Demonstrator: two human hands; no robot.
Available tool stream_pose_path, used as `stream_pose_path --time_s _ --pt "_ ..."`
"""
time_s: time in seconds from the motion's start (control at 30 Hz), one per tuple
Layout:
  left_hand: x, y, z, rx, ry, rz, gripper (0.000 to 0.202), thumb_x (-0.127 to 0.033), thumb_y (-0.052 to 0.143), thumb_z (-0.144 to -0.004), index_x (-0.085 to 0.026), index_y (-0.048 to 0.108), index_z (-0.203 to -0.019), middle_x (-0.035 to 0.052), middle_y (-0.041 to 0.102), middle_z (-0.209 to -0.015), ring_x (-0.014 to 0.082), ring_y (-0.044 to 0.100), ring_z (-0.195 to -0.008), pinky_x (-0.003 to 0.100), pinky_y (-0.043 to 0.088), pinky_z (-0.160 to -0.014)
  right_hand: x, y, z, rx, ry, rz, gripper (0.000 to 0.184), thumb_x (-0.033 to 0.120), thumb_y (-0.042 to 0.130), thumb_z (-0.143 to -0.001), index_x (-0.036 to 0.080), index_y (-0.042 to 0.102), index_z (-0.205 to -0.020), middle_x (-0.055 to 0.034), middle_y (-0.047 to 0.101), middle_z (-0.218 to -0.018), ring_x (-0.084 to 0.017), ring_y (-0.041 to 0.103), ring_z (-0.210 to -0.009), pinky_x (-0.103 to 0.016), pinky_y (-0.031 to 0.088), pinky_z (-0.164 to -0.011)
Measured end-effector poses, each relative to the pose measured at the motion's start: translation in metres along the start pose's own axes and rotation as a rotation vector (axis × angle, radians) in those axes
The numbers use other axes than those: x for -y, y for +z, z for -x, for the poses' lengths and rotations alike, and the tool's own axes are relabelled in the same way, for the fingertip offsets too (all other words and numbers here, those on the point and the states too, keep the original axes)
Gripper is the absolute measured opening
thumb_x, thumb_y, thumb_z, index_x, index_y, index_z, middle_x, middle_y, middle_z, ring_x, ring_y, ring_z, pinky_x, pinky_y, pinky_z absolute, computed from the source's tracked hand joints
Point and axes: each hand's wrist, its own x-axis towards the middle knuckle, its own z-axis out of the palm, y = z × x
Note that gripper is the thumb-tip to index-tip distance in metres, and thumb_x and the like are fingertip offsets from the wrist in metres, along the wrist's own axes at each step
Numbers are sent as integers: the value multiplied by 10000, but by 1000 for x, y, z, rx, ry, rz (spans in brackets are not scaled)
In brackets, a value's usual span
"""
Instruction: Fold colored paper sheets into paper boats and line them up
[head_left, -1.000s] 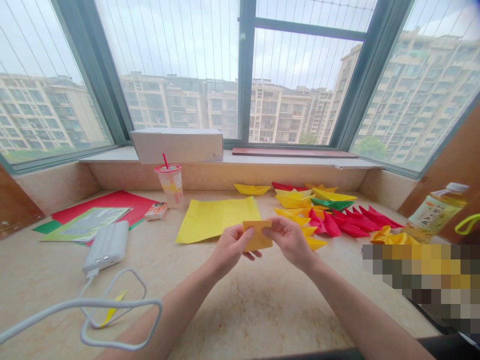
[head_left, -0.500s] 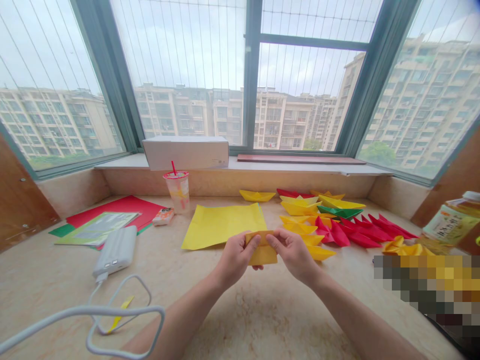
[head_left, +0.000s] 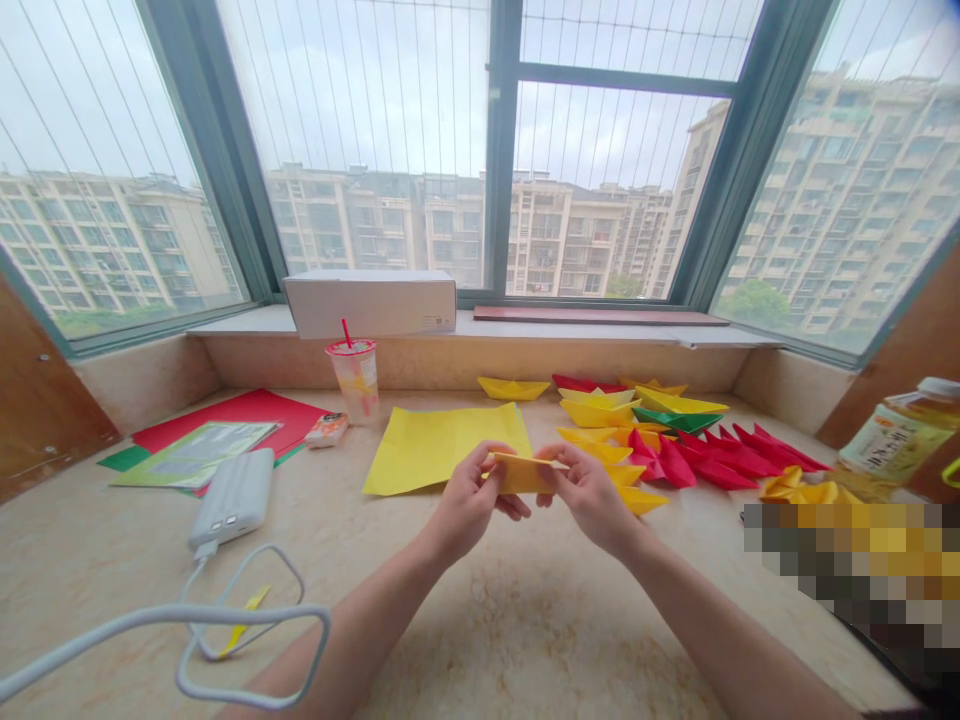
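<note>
A small folded piece of orange-yellow paper is held up above the marble counter between both hands. My left hand pinches its left end with thumb and fingers closed. My right hand pinches its right end the same way. The paper is stretched sideways into a flat, wide shape. Just behind it lies a flat yellow sheet. To the right, a pile of folded paper boats in yellow, red and green covers the counter.
A white power bank with a looping white cable lies at the left. Red and green sheets lie farther left, a plastic cup with a straw behind, a white box on the sill, a bottle at right.
The folded paper hung as a taller rectangle before; both hands have pulled its ends apart and raised it a little, so it is flatter and wider.
</note>
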Motion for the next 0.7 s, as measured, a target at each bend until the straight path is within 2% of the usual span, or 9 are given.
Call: stream_pose_path --time_s 0.07,0.13,0.2,0.3,0.4,0.47,0.53,0.63,0.7 --pt "-1 0 0 0 -16 9 258 -379 574 -880 -155 531 -1002 29 681 -706 171 700 -557 266 560 -542 0 -3 -1 -20 15 18 164 299 652 -815 177 614 -917 19 633 -588 -140 619 -548 -246 460 -549" --pt "-2 0 1 4 -37 10 246 -342 584 -855 -138 570 -991 53 699 -744 180 709 -585 283 573 -564 0 -6 -3 -44 21 16 132 241 643 -785 177 644 -901 17 644 -589 -139 618 -557 -250 466 -566" --pt "-4 -2 2 12 -52 14 277 -352 568 -850 -120 602 -997 71 703 -778 189 709 -592 297 576 -549 -1 -7 -4 -61 3 1 118 208 628 -766 184 669 -874 2 674 -676 -137 622 -589 -259 483 -585" --pt "-6 -4 2 52 -91 40 375 -452 519 -875 -106 615 -985 88 696 -781 201 704 -582 302 568 -505 -3 -7 -4 -81 -69 -9 103 189 608 -750 193 701 -792 -37 705 -891 -152 638 -700 -278 514 -619" --pt "-5 -4 1 76 -159 16 389 -505 601 -838 -145 563 -981 63 689 -812 182 693 -539 288 558 -481 -5 -6 -4 -74 -133 65 132 189 593 -761 201 723 -744 -53 703 -1004 -186 647 -852 -302 533 -703" --pt "-3 -3 0 69 -191 -19 426 -480 702 -775 -170 529 -1011 8 658 -753 166 674 -491 266 542 -457 -6 -6 -3 -49 -136 119 141 220 599 -793 208 740 -797 -54 708 -1021 -204 642 -930 -330 531 -796" --pt "0 -3 -1 40 -186 -49 454 -460 741 -744 -164 533 -1018 -28 617 -680 152 649 -450 244 517 -431 -5 -5 -3 -43 -95 92 187 299 597 -840 208 737 -925 -56 711 -989 -203 649 -905 -358 536 -826" --pt "2 -5 -3 -19 -124 -135 393 -443 723 -760 -134 581 -959 1 634 -678 132 631 -453 214 477 -420 -3 -4 -4 -48 6 -39 381 450 573 -884 186 664 -1142 -57 702 -902 -187 664 -778 -363 568 -741" --pt "4 -7 -4 -38 -86 -202 361 -430 707 -775 -131 597 -943 17 651 -680 127 624 -474 204 456 -420 -2 -3 -4 -20 47 -50 482 510 596 -870 165 624 -1206 -56 703 -861 -181 674 -722 -352 574 -696"
